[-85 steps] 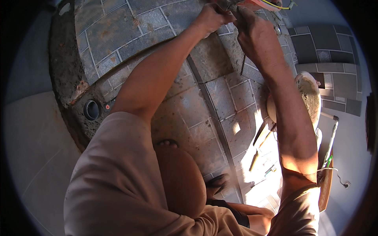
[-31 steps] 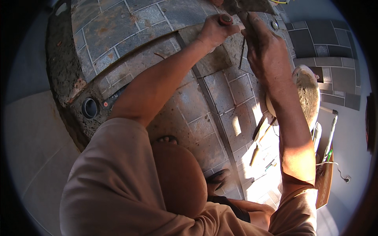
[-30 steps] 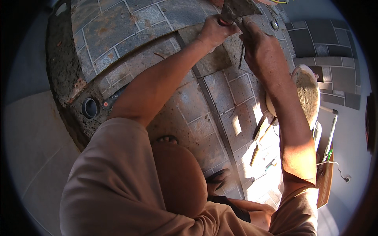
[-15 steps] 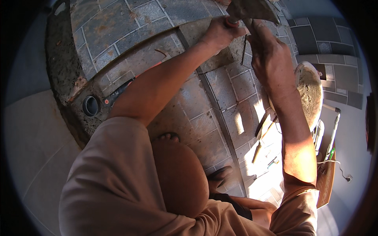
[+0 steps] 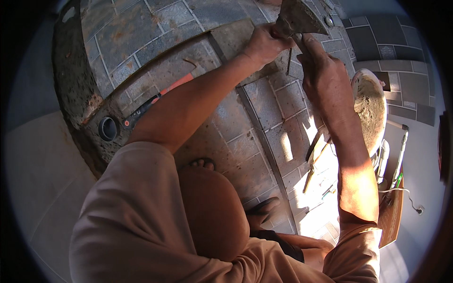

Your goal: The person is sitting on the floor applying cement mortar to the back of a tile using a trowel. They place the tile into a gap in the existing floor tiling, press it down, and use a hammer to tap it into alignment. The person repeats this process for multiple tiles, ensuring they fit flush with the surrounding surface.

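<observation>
From far off, I see the grey blade (image 5: 301, 21) just past both hands, its near edge running left to right. My left hand (image 5: 268, 46), by its left corner, grips a red handle (image 5: 275, 32). My right hand (image 5: 328, 80), lower right, grips a thin grey piece (image 5: 297, 38). I can't tell which joins the blade.

Hands (image 5: 265, 46) at a probable trowel (image 5: 300, 21)

Loose, plain tan shirt (image 5: 130, 231) with soft creases, short left sleeve (image 5: 141, 172) cut wide, short right sleeve (image 5: 361, 247) partly sunlit, black shorts (image 5: 289, 251), dark open footwear (image 5: 270, 206) on the right, bare forearms (image 5: 198, 113), rounded bare knee (image 5: 214, 219), bare toes (image 5: 203, 163), bare fingers (image 5: 315, 49)
</observation>
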The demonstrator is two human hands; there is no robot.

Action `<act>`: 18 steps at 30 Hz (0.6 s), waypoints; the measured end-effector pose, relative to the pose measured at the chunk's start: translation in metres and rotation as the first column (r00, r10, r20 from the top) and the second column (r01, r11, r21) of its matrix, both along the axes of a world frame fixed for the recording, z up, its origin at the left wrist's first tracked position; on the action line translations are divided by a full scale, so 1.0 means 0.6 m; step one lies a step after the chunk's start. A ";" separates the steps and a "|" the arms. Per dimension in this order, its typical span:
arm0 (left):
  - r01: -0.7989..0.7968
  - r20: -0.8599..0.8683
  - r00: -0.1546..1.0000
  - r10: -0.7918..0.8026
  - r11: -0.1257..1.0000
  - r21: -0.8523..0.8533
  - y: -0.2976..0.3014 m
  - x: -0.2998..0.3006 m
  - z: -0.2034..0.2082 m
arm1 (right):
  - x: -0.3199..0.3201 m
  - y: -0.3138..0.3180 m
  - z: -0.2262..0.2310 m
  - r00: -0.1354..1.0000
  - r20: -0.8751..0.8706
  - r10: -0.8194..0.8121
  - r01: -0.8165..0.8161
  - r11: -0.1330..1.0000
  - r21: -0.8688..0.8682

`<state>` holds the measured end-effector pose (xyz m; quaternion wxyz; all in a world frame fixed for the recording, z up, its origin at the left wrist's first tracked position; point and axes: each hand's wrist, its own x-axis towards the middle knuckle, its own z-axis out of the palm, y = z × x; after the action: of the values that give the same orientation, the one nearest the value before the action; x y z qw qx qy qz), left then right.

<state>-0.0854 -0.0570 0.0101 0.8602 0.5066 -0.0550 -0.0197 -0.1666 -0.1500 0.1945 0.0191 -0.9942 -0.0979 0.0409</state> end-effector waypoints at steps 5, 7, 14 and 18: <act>-0.007 -0.027 1.000 0.006 1.000 -0.023 -0.006 -0.005 -0.007 | 0.008 -0.033 -0.001 0.926 0.328 0.189 -0.285 0.918 0.276; -0.017 0.022 1.000 0.018 0.999 -0.038 0.002 0.004 -0.017 | -0.001 -0.034 0.005 0.949 0.286 0.132 -0.221 0.925 0.308; 0.004 -0.012 1.000 -0.004 1.000 -0.022 -0.004 -0.012 0.001 | -0.016 -0.034 0.027 0.991 0.129 0.022 -0.067 0.934 0.350; 0.030 -0.003 1.000 -0.030 0.999 -0.039 -0.011 -0.017 0.002 | -0.022 -0.042 0.015 0.967 0.252 0.049 -0.143 0.917 0.372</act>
<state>-0.0956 -0.0639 0.0112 0.8696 0.4889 -0.0614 -0.0322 -0.1796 -0.1754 0.2037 0.2013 -0.9623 -0.1546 -0.0976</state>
